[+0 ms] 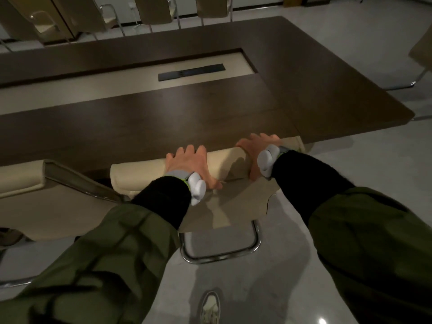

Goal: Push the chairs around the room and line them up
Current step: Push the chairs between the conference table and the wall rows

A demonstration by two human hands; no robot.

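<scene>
A cream chair (140, 173) with a chrome sled base (222, 253) stands right in front of me, its backrest top against the near edge of the dark wooden table (163, 118). My left hand (189, 164) grips the top of the backrest near its middle. My right hand (259, 153) grips the same top edge further right. Both wrists carry white sensor bands. A second cream chair (35, 195) stands close beside it on the left, also at the table edge.
Several more cream chairs (154, 10) line the far side of the table. Another chair (420, 57) stands at the right end. Pale tiled floor (350, 160) lies to the right of my chair. My shoe (210, 307) shows below.
</scene>
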